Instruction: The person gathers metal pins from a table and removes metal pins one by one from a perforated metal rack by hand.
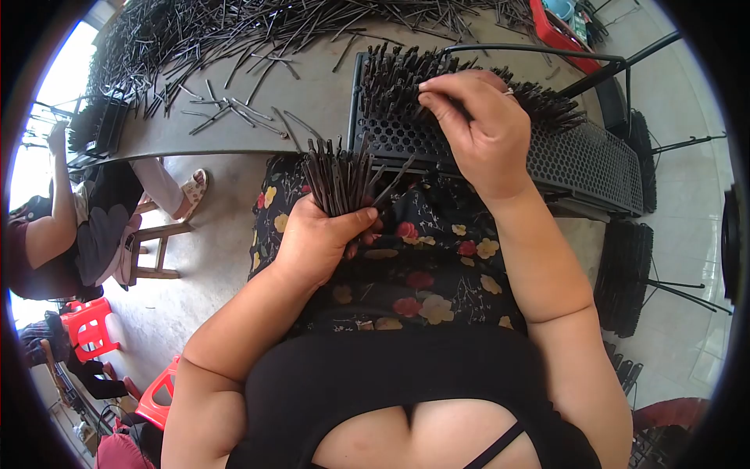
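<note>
My left hand point(316, 242) is wrapped round a bundle of thin dark sticks point(336, 176), whose tips point up and away from me; one stick leans out to the right. My right hand point(486, 133) is raised over a black rack with a perforated top point(590, 160). Its thumb and forefinger are pinched together against the dense upright sticks point(394, 82) standing in the rack's holes. Whether one stick is between those fingertips is hard to make out against the dark background. The holes along the rack's near side and right end show no sticks.
A big heap of loose dark sticks point(226, 35) covers the back of the grey table point(172, 137), with several scattered nearer. A black metal frame point(539, 51) arches behind the rack. Another person point(58, 211) sits at left beside a similar rack point(101, 125). Red stools point(90, 328) stand lower left.
</note>
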Tool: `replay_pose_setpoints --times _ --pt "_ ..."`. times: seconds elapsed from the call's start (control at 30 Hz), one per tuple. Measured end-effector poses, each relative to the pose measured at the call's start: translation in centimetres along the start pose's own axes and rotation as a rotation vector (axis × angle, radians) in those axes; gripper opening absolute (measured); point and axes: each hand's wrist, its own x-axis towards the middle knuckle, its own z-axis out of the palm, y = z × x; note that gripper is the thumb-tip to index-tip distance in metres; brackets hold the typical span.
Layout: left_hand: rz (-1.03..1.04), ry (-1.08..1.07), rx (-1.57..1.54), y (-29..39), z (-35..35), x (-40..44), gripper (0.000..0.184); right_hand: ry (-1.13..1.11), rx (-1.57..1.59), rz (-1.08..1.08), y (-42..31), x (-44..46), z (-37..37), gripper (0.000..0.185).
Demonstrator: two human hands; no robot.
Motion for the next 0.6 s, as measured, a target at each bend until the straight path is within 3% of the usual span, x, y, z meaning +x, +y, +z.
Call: replay_pose_setpoints --times 0.07,0.6 --pt "0.001 0.001 0.002 0.2 0.0 -0.1 0.005 -0.078 -0.214 -0.179 0.2 0.7 -0.1 0.021" --pt "-0.016 0.025 -0.04 0.1 0.3 -0.2 0.009 -0.084 -0.307 -0.156 -0.5 0.1 -2.2 0.017"
